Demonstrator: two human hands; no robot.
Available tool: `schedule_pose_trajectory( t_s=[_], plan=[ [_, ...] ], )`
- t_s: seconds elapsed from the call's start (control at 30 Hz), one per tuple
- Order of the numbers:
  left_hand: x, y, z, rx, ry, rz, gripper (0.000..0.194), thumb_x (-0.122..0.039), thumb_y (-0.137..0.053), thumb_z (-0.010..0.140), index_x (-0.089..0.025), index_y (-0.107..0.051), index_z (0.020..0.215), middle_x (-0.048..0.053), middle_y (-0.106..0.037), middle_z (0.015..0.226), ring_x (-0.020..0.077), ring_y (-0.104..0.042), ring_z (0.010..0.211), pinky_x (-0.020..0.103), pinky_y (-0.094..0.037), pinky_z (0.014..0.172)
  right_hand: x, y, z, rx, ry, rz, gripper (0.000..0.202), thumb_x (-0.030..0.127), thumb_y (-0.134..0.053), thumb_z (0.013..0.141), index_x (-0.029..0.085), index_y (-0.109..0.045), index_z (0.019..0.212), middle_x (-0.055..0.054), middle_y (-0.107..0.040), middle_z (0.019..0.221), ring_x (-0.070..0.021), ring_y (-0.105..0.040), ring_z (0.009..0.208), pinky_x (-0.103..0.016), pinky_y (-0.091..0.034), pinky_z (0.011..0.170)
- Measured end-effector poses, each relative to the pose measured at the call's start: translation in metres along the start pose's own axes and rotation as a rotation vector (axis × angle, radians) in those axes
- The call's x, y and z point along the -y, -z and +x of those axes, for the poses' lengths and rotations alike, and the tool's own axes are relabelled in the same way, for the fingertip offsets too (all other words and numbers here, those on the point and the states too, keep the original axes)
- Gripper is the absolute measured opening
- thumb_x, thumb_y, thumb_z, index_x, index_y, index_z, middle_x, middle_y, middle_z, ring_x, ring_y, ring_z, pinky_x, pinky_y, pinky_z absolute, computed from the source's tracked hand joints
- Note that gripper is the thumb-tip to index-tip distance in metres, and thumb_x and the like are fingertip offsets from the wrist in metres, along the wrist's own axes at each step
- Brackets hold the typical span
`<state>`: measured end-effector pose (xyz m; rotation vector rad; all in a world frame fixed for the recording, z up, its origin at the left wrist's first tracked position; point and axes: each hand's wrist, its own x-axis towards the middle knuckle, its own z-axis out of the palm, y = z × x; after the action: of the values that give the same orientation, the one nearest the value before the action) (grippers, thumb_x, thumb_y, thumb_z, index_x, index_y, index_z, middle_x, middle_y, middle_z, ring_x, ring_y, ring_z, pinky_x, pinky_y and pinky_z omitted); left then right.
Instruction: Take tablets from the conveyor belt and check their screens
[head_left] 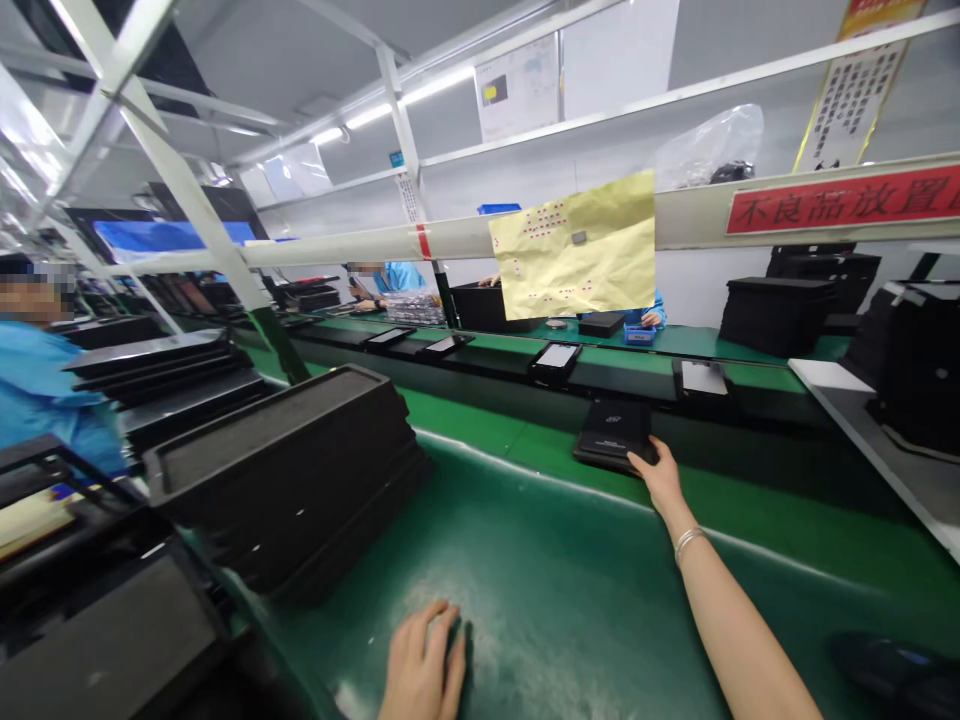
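While the left hand (421,665) lay flat on the bench (570,590), the right hand (654,472) gripped a tablet (613,432) at the belt's edge, mid-pickup; lifting needs firmer purchase.

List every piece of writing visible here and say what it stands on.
"不良品放置", cut off at the right edge: white characters on the long red sign fixed to the white rail.
Tall yellow-bordered banner, upper right: printed columns too small to read.
Yellow paper sheet hanging from the rail: red marks, unreadable.
Flat black device under the right hand: faint pale marking, too blurred to read.
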<state>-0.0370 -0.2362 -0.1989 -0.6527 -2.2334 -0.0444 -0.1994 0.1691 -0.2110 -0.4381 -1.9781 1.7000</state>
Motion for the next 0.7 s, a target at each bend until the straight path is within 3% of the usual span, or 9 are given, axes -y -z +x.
schedule_pose_trajectory(
  t_s=[0.17,0.43,0.57,0.63,0.7],
  plan=[
    [0.002,-0.024,-0.012,0.058,0.280,-0.077,0.026,-0.034,-0.043,0.092,-0.016,-0.061,0.101,0.012,-0.064,0.098,0.0265,-0.063,0.089,0.041,-0.055,0.076,0.001,0.011,-0.005,0.027,-0.154,0.311,0.032,0.026,-0.060,0.091,0.015,-0.053,0.120,-0.007,-0.059,0.109,-0.0165,-0.062,0.088,-0.032,-0.056,0.073],
    [0.012,-0.030,-0.011,0.092,0.345,-0.119,0.029,-0.034,-0.042,0.090,-0.016,-0.064,0.095,0.013,-0.066,0.095,0.0275,-0.063,0.086,0.043,-0.055,0.077,0.016,0.037,-0.032,-0.111,-0.233,0.482,0.022,0.028,-0.060,0.091,0.013,-0.058,0.108,-0.003,-0.059,0.094,-0.0098,-0.056,0.069,-0.022,-0.050,0.057],
    [0.015,-0.028,-0.009,0.108,0.348,-0.159,0.032,-0.038,-0.041,0.089,-0.016,-0.065,0.093,0.015,-0.066,0.095,0.0297,-0.064,0.086,0.046,-0.054,0.078,0.021,0.072,-0.067,-0.126,-0.221,0.530,0.021,0.029,-0.060,0.090,0.013,-0.061,0.104,0.000,-0.059,0.080,-0.0064,-0.048,0.055,-0.018,-0.040,0.047],
    [0.014,-0.028,-0.008,0.123,0.355,-0.186,0.034,-0.039,-0.041,0.088,-0.015,-0.065,0.092,0.016,-0.066,0.096,0.0316,-0.064,0.086,0.049,-0.054,0.078,0.023,0.092,-0.094,-0.067,-0.222,0.554,0.029,0.026,-0.067,0.079,0.014,-0.063,0.106,0.001,-0.061,0.076,-0.0069,-0.047,0.052,-0.018,-0.037,0.044],
    [0.008,-0.028,-0.006,0.148,0.357,-0.224,0.036,-0.041,-0.040,0.088,-0.015,-0.065,0.093,0.017,-0.066,0.097,0.0333,-0.064,0.087,0.053,-0.053,0.078,0.024,0.112,-0.127,0.018,-0.244,0.574,0.043,0.024,-0.071,0.064,0.016,-0.067,0.106,-0.002,-0.067,0.082,-0.0111,-0.055,0.060,-0.020,-0.042,0.050]
  ],
)
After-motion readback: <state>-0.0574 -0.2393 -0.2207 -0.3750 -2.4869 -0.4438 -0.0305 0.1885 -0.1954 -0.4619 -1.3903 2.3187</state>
